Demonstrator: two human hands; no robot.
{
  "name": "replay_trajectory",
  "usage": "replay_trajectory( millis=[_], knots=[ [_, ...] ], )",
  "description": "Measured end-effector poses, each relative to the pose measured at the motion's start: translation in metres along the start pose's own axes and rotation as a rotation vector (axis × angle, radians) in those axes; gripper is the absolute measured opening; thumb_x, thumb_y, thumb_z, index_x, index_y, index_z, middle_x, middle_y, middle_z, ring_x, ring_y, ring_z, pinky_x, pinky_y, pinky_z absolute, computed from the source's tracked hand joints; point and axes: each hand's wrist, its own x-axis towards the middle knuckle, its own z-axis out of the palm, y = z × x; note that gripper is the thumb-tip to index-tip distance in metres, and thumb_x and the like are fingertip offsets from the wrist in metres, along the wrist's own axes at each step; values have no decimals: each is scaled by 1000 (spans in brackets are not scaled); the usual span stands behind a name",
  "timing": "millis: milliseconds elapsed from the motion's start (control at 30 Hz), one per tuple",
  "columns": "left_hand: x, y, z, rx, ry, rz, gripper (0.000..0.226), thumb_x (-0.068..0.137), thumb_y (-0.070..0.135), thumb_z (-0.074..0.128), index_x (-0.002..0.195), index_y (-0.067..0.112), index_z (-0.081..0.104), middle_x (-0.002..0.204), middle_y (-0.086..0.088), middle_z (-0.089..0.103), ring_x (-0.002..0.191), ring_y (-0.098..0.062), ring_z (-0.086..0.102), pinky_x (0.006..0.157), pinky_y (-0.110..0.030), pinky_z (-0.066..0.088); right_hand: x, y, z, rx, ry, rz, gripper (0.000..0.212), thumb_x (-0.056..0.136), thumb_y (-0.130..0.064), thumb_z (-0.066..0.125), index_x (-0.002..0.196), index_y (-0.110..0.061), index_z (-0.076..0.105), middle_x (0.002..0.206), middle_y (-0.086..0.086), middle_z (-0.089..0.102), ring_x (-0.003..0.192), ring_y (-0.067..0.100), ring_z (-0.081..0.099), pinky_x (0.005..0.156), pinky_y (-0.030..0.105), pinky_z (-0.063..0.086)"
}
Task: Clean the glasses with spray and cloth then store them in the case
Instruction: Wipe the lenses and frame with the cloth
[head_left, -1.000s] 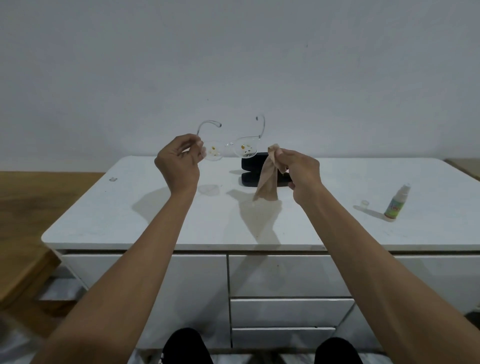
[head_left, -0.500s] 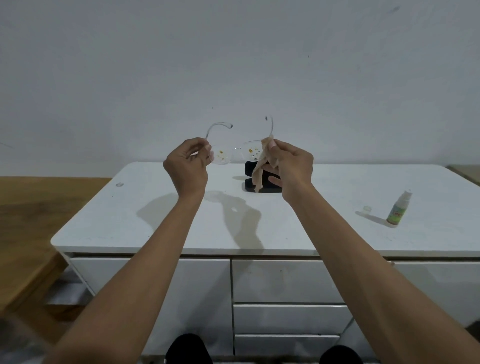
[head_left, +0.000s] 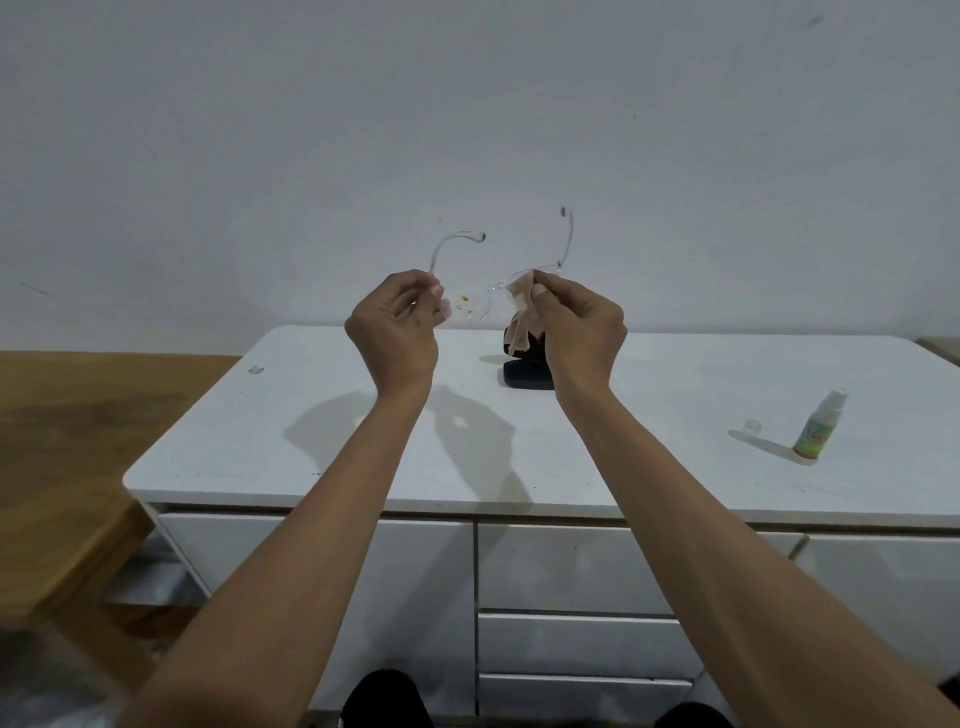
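I hold clear-framed glasses (head_left: 470, 306) up in the air above the white cabinet top (head_left: 649, 415), temples pointing away from me. My left hand (head_left: 397, 325) pinches the left end of the frame. The left lens shows yellowish specks. My right hand (head_left: 576, 325) presses a beige cloth (head_left: 522, 306) against the right lens, which the cloth covers; the cloth's tail hangs down. An open black case (head_left: 524, 371) lies on the cabinet behind my right hand, partly hidden. The small spray bottle (head_left: 818, 428) stands at the right, with its clear cap (head_left: 751, 427) beside it.
A wooden table (head_left: 62, 452) adjoins the cabinet on the left. A small clear item (head_left: 254, 370) lies near the cabinet's back left. Drawers (head_left: 571, 571) front the cabinet below. A plain wall (head_left: 467, 130) rises behind.
Both hands rose with the glasses. My right hand brought the cloth from beside the frame onto the right lens, and the hands drew closer together.
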Motion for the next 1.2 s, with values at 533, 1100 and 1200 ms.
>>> replay_trajectory(
  millis=[533, 1100, 1200],
  knots=[
    [-5, 5, 11, -4, 75, -5, 7, 86, -10, 72, 85, -3, 73, 72, -12, 71, 60, -21, 70, 67, -35, 64, 9, 7, 21, 201, 41, 63, 17, 83, -4, 76, 96, -13, 82, 81, -1, 79, 72, 16, 71, 90, 47, 62],
    [-1, 10, 6, 145, -21, 135, 8, 89, -6, 69, 87, 2, 71, 76, -17, 72, 58, -25, 73, 65, -38, 64, 10, 7, 15, 171, 188, -14, 19, 86, -10, 72, 91, -24, 83, 87, -5, 81, 90, 14, 76, 89, 32, 61],
    [-2, 10, 9, 142, 2, 132, 12, 89, -7, 69, 85, 5, 71, 74, -15, 72, 58, -25, 74, 64, -40, 64, 13, 3, 24, 202, 156, -3, 27, 86, -9, 73, 82, -35, 80, 86, -10, 81, 91, 11, 76, 93, 37, 61]
  ],
)
